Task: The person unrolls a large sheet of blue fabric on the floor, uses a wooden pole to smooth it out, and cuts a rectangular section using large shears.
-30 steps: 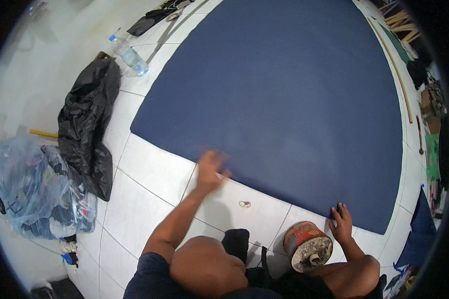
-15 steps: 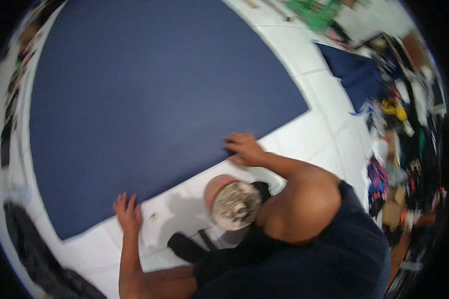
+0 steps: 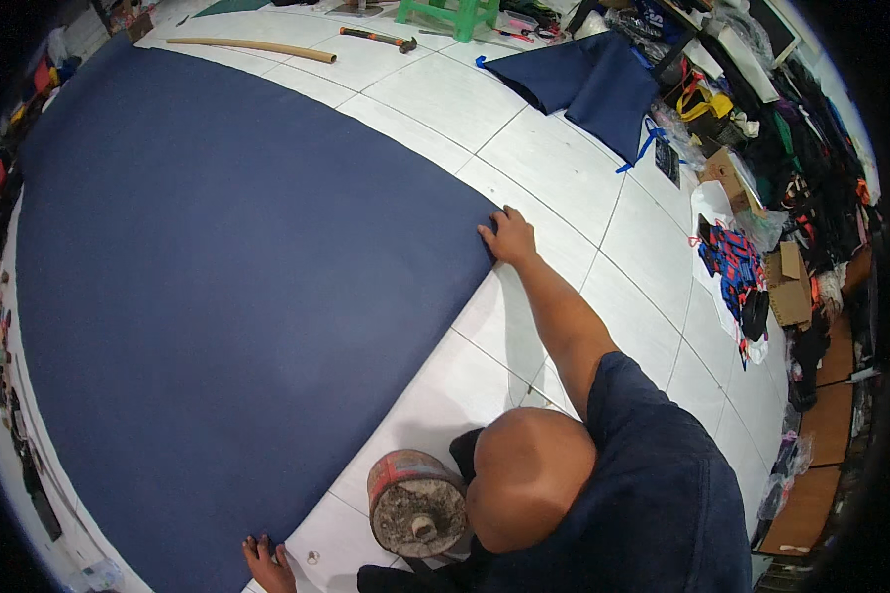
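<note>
A large dark blue sheet (image 3: 237, 287) lies flat on the white tiled floor; whether it is cloth or a foam-like material I cannot tell. My right hand (image 3: 511, 237) rests at its right corner, fingers apart over the edge. Lower down, my left hand (image 3: 269, 565) lies on the near edge of the sheet with its fingers spread, partly cut off by the picture's lower border. Between the two hands, beside my bent knee (image 3: 532, 469), stands a round reddish can (image 3: 405, 466) with a dirty, smeared top and a knob in its middle.
A wooden stick (image 3: 252, 47) and a hammer (image 3: 378, 40) lie beyond the sheet, near a green stool (image 3: 452, 15). A smaller dark blue piece (image 3: 588, 84) is at the far right. Clutter, with an opened cardboard box (image 3: 789, 287), lines the right side.
My right hand has moved outward along the near edge to the sheet's right corner. My left hand stays near the edge. The view has turned, and the far floor now shows.
</note>
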The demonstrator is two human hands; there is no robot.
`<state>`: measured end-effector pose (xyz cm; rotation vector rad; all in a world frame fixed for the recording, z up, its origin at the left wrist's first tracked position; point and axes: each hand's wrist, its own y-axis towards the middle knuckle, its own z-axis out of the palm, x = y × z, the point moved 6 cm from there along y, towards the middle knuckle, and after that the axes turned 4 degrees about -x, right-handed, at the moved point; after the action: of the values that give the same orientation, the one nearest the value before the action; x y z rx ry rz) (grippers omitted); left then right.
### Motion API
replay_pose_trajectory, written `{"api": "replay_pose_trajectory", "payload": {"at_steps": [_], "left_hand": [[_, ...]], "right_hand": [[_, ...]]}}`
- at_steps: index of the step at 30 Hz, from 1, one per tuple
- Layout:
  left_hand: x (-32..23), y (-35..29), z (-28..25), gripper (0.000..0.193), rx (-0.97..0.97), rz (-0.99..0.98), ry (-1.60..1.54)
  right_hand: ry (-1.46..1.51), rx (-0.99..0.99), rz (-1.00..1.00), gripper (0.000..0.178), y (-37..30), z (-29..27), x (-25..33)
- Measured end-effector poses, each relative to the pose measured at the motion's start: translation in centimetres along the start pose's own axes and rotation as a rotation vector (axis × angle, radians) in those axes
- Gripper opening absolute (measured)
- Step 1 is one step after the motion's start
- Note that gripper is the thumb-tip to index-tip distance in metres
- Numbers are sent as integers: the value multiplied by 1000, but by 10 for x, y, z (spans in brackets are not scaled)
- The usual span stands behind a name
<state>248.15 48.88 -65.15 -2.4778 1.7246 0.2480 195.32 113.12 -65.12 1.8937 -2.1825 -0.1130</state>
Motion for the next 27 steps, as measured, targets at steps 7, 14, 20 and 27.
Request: {"api": "replay_pose_trajectory", "payload": {"at_steps": [7,14,20,27], "left_hand": [[-11,4,-20,37,-50,-7,-62],[-17,11,-16,39,-12,15,-31],[-11,11,-14,63,79,-60,-31],[-10,20,-30,67,275,-186,27]], "right_hand": [[248,-2,-36,43,27,6,-1],[297,13,-51,48,29,21,-29],[-263,-259,-377,39,10,-36,44],[705,1065,-1603,55,-302,-174,287]]}}
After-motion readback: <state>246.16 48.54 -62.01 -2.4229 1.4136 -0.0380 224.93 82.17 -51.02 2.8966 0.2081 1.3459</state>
